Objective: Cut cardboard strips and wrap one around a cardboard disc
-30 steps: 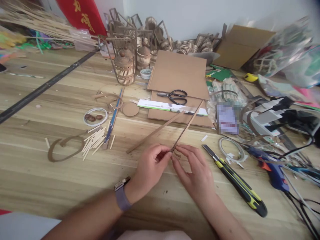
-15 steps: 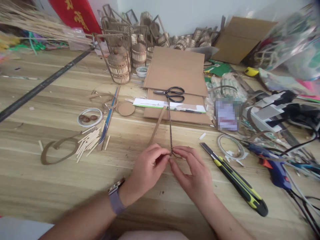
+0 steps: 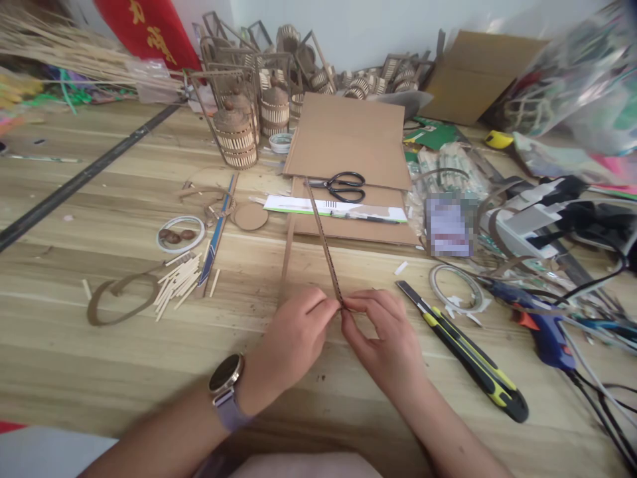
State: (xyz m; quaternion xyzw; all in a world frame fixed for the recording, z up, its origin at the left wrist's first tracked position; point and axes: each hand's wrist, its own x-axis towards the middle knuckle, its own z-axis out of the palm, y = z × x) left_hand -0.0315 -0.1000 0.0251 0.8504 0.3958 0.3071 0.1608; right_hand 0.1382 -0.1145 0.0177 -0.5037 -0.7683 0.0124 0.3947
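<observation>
My left hand (image 3: 294, 342) and my right hand (image 3: 383, 342) meet at the middle of the wooden table (image 3: 99, 358), both pinched on the near end of a thin brown cardboard strip (image 3: 323, 242). The strip rises from my fingertips and leans away to the left, its far end over the cardboard sheets. A second cardboard strip (image 3: 287, 245) lies flat on the table just left of it, its near end under my left fingers. A watch sits on my left wrist.
Black scissors (image 3: 341, 187) and a ruler lie on stacked cardboard sheets (image 3: 348, 139). A yellow-black utility knife (image 3: 462, 352) and a blue glue gun (image 3: 540, 328) are at right. Short sticks (image 3: 179, 282), tape rings and small woven baskets (image 3: 236, 136) sit left and behind.
The far end of the held strip has swung from pointing right, through upright, to leaning left. The flat strip beside it has turned the same way. My hands stay in place.
</observation>
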